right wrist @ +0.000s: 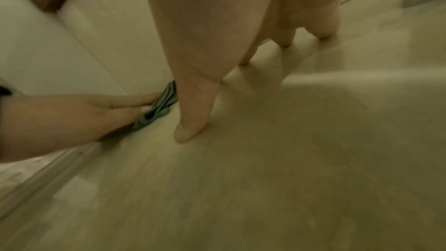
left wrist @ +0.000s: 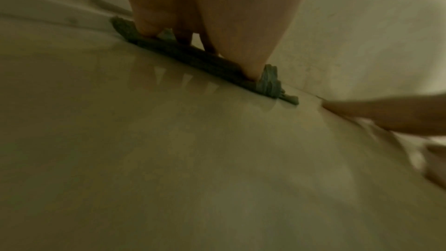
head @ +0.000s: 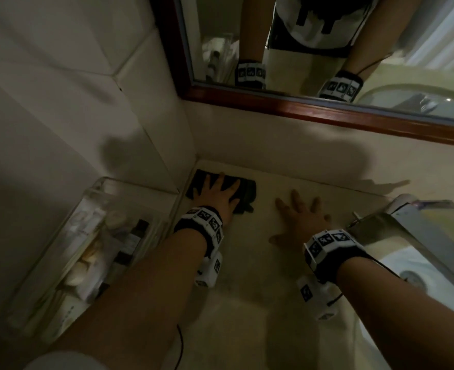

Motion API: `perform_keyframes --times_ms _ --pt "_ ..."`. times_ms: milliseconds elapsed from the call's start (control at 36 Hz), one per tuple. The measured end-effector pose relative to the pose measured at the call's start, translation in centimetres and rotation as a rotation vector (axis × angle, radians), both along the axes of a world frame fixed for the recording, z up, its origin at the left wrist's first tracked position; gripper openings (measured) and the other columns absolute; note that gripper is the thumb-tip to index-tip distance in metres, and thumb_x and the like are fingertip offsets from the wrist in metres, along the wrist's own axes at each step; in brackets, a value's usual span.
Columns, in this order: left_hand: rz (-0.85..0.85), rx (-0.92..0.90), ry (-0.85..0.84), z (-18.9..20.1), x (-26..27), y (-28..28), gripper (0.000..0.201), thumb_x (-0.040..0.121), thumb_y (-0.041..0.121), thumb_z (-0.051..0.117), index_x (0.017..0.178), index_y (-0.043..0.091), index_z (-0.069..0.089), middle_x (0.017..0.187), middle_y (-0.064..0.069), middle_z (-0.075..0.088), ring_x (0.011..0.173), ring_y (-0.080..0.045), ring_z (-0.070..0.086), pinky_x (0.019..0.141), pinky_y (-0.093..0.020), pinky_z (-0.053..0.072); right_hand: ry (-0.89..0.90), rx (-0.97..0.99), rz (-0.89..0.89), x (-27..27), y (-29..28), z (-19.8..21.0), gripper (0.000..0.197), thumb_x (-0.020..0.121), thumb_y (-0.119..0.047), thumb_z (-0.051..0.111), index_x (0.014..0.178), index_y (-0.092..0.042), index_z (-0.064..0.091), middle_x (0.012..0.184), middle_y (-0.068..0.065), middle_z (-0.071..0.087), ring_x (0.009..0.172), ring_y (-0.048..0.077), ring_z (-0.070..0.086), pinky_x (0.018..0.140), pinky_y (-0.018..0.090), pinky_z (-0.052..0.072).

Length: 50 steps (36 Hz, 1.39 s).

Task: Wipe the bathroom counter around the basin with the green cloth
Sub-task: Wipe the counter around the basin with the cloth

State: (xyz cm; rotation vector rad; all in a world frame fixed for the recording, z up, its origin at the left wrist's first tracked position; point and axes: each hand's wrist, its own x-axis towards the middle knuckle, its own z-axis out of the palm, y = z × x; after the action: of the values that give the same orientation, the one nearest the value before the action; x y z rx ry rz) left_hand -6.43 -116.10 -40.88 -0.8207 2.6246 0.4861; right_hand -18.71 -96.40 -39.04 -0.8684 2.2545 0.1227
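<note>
The green cloth [head: 244, 190] lies flat in the back left corner of the beige counter [head: 247, 276], against the wall. My left hand [head: 218, 194] presses down on it with straight, spread fingers; the left wrist view shows the fingers [left wrist: 251, 52] on top of the cloth [left wrist: 267, 81]. My right hand [head: 300, 214] lies flat on the bare counter just right of the cloth, fingers spread, holding nothing. In the right wrist view its thumb [right wrist: 190, 117] touches the counter beside the cloth [right wrist: 161, 106] and the left hand [right wrist: 72, 117].
A clear tray of toiletries [head: 92, 252] stands on a ledge at the left. The white basin [head: 420, 273] and its chrome tap [head: 412, 236] are at the right. A wood-framed mirror [head: 300, 108] hangs above the back wall.
</note>
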Motion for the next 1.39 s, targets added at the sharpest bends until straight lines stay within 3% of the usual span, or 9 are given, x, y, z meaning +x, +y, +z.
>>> perform_keyframes --times_ms 139,278,500,889,972,1083,1250,1389 --pt "0.01 -0.01 0.037 -0.2 -0.3 0.0 0.055 0.101 0.053 0.028 0.152 0.045 0.009 0.163 0.003 -0.009 0.148 -0.031 -0.005 0.116 -0.06 0.004 0.006 0.008 0.018 -0.2 0.0 0.0 0.103 0.073 -0.074 0.06 0.145 -0.053 -0.012 0.156 -0.012 -0.027 0.141 0.043 -0.023 0.111 0.067 0.001" --pt "-0.002 -0.034 0.083 -0.2 1.7 0.6 0.051 0.102 0.047 0.033 0.151 0.043 0.021 0.162 0.0 0.009 0.148 -0.03 0.004 0.116 -0.06 0.01 0.015 0.004 0.013 -0.2 -0.1 -0.4 0.104 0.071 -0.076 0.059 0.144 -0.055 -0.011 0.156 -0.013 -0.026 0.141 0.043 -0.024 0.111 0.068 0.002" --pt "-0.02 -0.02 0.052 -0.3 3.4 1.8 0.051 0.102 0.047 0.031 0.151 0.044 0.016 0.163 0.001 0.004 0.148 -0.03 -0.001 0.116 -0.061 0.006 0.011 0.01 0.01 -0.2 -0.1 -0.1 0.104 0.072 -0.075 0.06 0.146 -0.053 -0.01 0.157 -0.012 -0.025 0.141 0.044 -0.023 0.111 0.068 0.002" --pt "-0.024 0.001 0.056 -0.7 -3.4 -1.3 0.053 0.102 0.049 0.032 0.151 0.046 0.014 0.163 0.0 0.002 0.148 -0.032 -0.001 0.116 -0.063 0.006 0.004 -0.006 0.0 -0.4 -0.2 -0.5 0.105 0.071 -0.072 0.063 0.146 -0.053 -0.009 0.157 -0.011 -0.026 0.141 0.044 -0.024 0.111 0.069 0.002" --pt "-0.033 0.007 0.078 -1.2 -4.1 -1.8 0.054 0.101 0.049 0.033 0.151 0.044 0.013 0.162 -0.003 0.004 0.147 -0.034 0.003 0.115 -0.063 0.011 0.007 -0.005 0.008 -0.4 -0.3 -0.6 0.105 0.072 -0.072 0.063 0.145 -0.054 -0.01 0.156 -0.012 -0.027 0.141 0.045 -0.024 0.111 0.07 0.003" --pt "-0.023 -0.018 0.085 -1.1 -4.0 -1.5 0.055 0.101 0.049 0.034 0.152 0.043 0.015 0.162 -0.005 0.005 0.147 -0.035 0.004 0.114 -0.062 0.014 -0.004 -0.006 0.007 -0.5 -0.3 -0.8 0.106 0.071 -0.072 0.063 0.144 -0.055 -0.011 0.156 -0.012 -0.028 0.14 0.044 -0.024 0.11 0.07 0.002" --pt "-0.018 -0.046 0.08 -0.6 -3.1 1.0 0.054 0.101 0.05 0.034 0.152 0.044 0.017 0.162 -0.004 0.007 0.147 -0.034 0.003 0.115 -0.063 0.008 0.027 -0.021 0.005 -0.3 -0.1 -0.7 0.104 0.07 -0.073 0.063 0.145 -0.055 -0.007 0.157 -0.012 -0.024 0.141 0.044 -0.022 0.111 0.069 0.001" --pt "-0.038 -0.075 0.122 -1.2 -0.4 2.8 0.051 0.101 0.049 0.036 0.15 0.046 0.021 0.161 -0.002 0.012 0.147 -0.031 0.005 0.114 -0.063 0.013 0.018 -0.032 0.021 -0.2 0.2 0.1 0.104 0.072 -0.073 0.061 0.147 -0.051 -0.007 0.158 -0.01 -0.023 0.141 0.044 -0.022 0.11 0.068 -0.002"
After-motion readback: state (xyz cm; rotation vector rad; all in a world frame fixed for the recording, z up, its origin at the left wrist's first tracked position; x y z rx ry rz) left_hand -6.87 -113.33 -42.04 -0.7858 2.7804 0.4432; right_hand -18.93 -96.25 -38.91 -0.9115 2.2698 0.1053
